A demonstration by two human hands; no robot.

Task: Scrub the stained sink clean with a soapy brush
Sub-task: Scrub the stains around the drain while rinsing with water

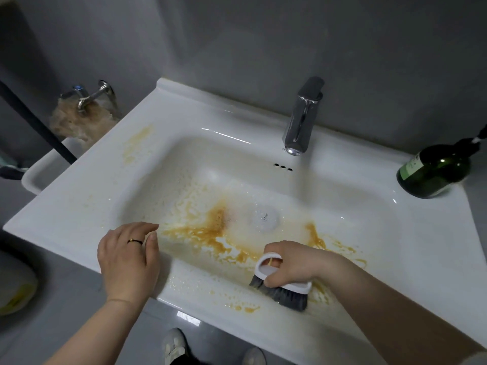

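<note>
— Where do we have the brush point(282, 295)?
— At about five o'clock from the drain point(264, 217), bristles down on the near wall of the sink point(87, 196). Our right hand point(290, 267) curls round its white loop handle.
— And our left hand point(129, 254)?
— Spread loosely and holding nothing, over the front rim near eight o'clock. We cannot tell whether it touches.
— How will the brush handle?
— We judge it light, with a stiff plastic back and soft bristles that splay under pressure. Wet glaze may let it skid, so the loop is the place to grip, pressing straight down.
— What remains?
— The brown stain point(210, 227) is thickest at nine o'clock from the drain, with streaks near four.
</note>
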